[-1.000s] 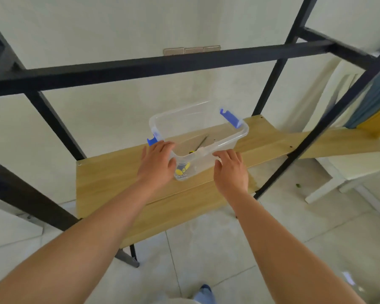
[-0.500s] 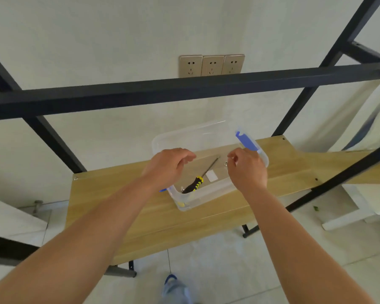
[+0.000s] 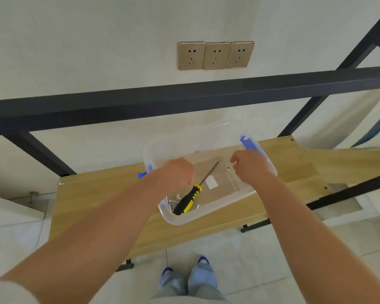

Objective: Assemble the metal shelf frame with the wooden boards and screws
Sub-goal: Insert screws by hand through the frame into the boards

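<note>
Black metal shelf frame, wooden boards and a box of screws with a screwdriver.

The black metal frame (image 3: 184, 99) stands against the wall, one crossbar running across the view. A light wooden board (image 3: 101, 207) lies flat on its lower level, a screw at its far left corner; a second board (image 3: 355, 161) lies to the right. On the first board sits a clear plastic box (image 3: 217, 213) with blue clips, holding a black-and-yellow screwdriver (image 3: 189, 199) and loose screws (image 3: 173, 201).

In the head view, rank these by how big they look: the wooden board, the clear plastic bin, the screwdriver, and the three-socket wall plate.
1. wooden board
2. clear plastic bin
3. and 4. screwdriver and three-socket wall plate: they look alike in extent, and the plate is farther away, so I won't rank them.
</note>
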